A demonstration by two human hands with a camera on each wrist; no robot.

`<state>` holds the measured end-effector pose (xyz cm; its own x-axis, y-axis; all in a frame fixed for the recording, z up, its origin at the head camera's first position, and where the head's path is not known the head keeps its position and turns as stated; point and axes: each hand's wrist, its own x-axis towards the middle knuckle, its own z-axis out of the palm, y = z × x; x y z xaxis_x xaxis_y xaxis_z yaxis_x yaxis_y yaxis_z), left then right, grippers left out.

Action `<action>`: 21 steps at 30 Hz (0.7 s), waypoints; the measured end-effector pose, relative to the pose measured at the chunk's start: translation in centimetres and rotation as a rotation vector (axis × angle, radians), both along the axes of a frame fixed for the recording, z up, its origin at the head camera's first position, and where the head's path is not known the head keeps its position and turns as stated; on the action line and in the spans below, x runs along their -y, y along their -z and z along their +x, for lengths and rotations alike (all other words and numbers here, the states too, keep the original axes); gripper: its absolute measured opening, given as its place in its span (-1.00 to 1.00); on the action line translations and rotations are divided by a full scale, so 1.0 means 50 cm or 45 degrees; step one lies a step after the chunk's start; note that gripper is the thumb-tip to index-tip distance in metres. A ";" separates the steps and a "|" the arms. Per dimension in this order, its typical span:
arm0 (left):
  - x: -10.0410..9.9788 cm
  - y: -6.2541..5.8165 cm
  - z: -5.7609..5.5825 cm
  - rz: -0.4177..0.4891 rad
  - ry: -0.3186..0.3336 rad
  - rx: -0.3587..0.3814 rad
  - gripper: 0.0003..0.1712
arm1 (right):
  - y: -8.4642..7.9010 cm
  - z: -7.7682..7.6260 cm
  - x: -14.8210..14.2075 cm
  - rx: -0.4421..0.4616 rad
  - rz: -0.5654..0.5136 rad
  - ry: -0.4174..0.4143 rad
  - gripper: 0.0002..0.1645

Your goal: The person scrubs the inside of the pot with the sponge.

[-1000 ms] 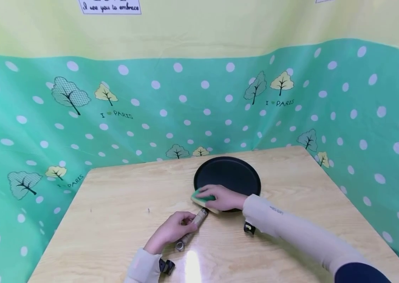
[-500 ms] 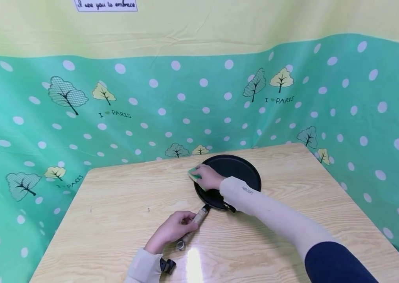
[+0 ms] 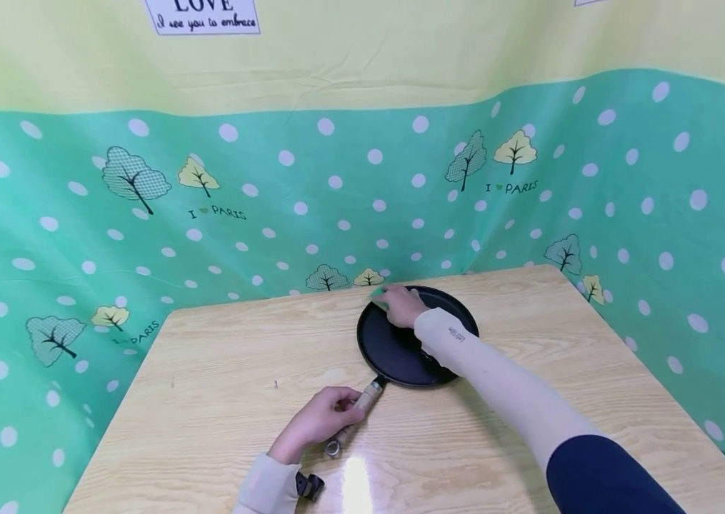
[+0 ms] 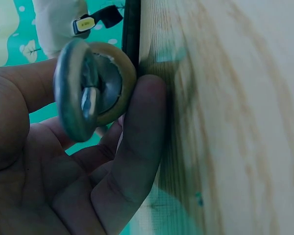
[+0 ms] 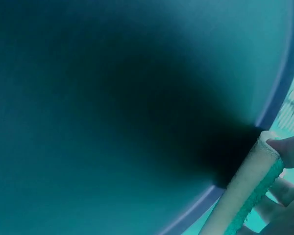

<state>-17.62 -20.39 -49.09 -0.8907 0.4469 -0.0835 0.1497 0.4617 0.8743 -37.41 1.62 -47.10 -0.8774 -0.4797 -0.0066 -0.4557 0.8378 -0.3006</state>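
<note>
- Left hand: fingers grip the handle, slanting from lower left up to the pan, right of centre.
- Right hand, nearer the pan's upper-left rim: fingers pinch the sponge against it.

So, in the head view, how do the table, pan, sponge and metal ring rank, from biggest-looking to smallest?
1. Table
2. Pan
3. Sponge and metal ring: too alike to rank, since the right hand partly hides the sponge.
</note>
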 end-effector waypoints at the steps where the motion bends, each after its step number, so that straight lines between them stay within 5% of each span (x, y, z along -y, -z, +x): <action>1: 0.000 0.001 0.000 -0.003 -0.002 -0.002 -0.65 | 0.000 -0.004 -0.009 -0.006 0.013 0.002 -0.38; 11: 0.000 0.000 0.003 0.000 -0.006 0.024 -0.66 | 0.001 -0.031 -0.113 -0.080 0.259 0.023 -0.40; 21: -0.001 -0.005 0.004 -0.006 -0.015 0.018 -0.67 | -0.024 -0.002 -0.223 -0.039 0.313 0.027 -0.39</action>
<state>-17.44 -20.32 -48.83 -0.8947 0.4356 -0.0982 0.1319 0.4678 0.8739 -37.48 12.77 -45.88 -0.8889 -0.4482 -0.0942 -0.4429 0.8936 -0.0725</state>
